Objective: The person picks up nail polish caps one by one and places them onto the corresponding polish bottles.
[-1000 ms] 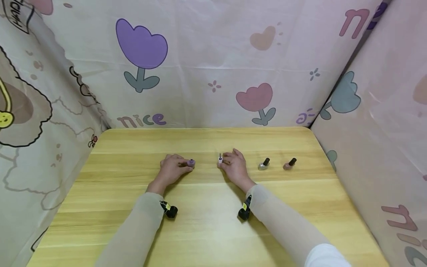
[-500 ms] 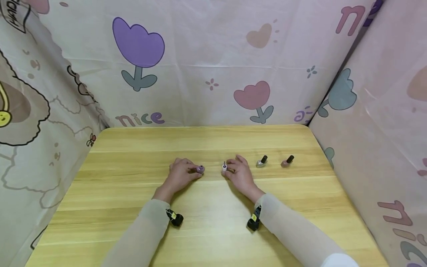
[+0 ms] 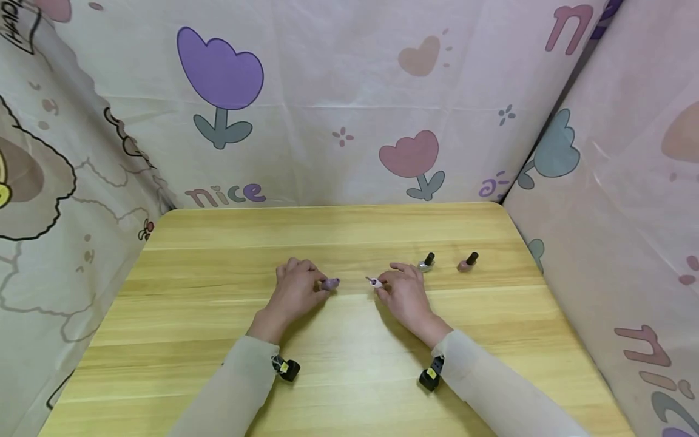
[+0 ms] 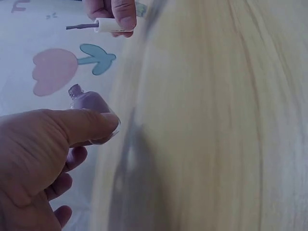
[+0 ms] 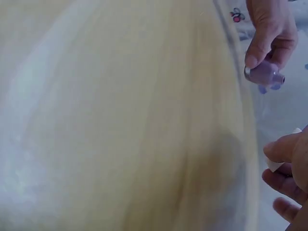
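My left hand (image 3: 295, 288) pinches a small glass nail polish bottle (image 4: 91, 107) filled with purple polish. Its threaded neck is uncapped, and in the head view the bottle tilts toward the right. Opposite it, my right hand (image 3: 406, 297) grips the white nail polish cap (image 4: 109, 25) between thumb and fingers. From that cap the thin applicator brush (image 4: 81, 26) sticks out toward the left, with purple polish on it. A gap separates the brush from the bottle's mouth. In the right wrist view my right fingers cover most of the cap.
Two more nail polish bottles with black caps lie tilted on the wooden table (image 3: 338, 364): a silvery bottle (image 3: 425, 264) close behind my right hand and a dusty pink bottle (image 3: 466, 264) farther right. Printed curtains (image 3: 306, 73) hang around the back and sides.
The brush has turned from upright to pointing left, and the bottle has tipped over to the right. My right hand has shifted right, close to the silvery bottle.
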{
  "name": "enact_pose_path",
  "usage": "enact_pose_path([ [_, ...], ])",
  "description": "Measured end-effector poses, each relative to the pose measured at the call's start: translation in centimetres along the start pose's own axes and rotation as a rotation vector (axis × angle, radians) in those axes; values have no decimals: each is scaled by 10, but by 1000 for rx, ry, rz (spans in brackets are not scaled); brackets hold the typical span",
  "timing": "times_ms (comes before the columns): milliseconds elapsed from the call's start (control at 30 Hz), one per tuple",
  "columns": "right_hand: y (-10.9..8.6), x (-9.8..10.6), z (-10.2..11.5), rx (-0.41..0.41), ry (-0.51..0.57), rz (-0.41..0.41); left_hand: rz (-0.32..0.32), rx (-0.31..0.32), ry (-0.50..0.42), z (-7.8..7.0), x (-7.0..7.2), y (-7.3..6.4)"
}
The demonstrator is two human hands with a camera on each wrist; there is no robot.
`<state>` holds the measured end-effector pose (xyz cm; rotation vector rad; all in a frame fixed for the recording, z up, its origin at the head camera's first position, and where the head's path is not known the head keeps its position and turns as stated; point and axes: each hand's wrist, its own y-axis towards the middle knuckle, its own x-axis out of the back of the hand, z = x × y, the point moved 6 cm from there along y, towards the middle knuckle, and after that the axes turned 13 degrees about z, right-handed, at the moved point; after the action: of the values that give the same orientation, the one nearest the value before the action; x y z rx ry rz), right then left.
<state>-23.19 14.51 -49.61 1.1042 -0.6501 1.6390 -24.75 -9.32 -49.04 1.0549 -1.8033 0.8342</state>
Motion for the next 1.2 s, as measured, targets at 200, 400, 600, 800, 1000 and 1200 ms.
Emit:
enact_pose_path([
  [200,-8,11,10,19,34,-3,-42,-20,64,-13,10,-7],
  [400,-14,19,19,69,77,-46,-80,-21,147,-23,20,-11],
  [600,-20,29,28,172,56,-145,-72,2,221,-31,28,-16],
  [800,-22,37,39,265,-6,-215,-82,-5,284,-37,33,-19],
  [1000,-23,38,44,293,-51,-227,-83,-19,288,-42,35,-22],
  [1200,-23,35,45,286,-65,-203,-73,-31,289,-45,34,-23],
])
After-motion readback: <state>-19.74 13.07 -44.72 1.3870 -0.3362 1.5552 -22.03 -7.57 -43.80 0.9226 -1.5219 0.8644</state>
